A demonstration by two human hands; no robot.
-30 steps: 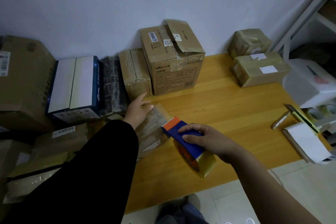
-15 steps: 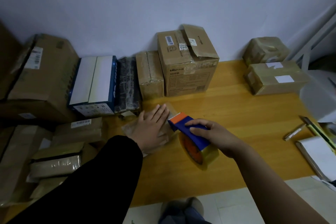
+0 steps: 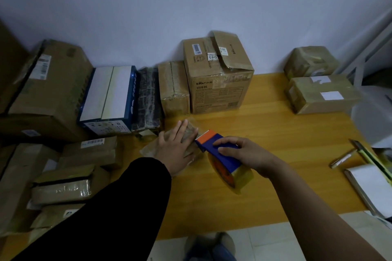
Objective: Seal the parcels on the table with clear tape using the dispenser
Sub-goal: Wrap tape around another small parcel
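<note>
Parcel held flat, dispenser at its edge.
Left hand [image 3: 177, 150] lies spread, fingers released, hiding most of the small parcel [image 3: 191, 133]; right hand [image 3: 244, 154] fingers clench the tape dispenser [image 3: 220, 154].

Left hand [image 3: 176, 148]: palm down, fingers extended and held together, pointing away from the body and slightly right. Left forearm in a black sleeve, reaching in from the lower left. Right hand [image 3: 241, 154]: closed in a grip, fingers curled over the top, knuckles up. Right forearm bare, reaching in from the lower right.
</note>
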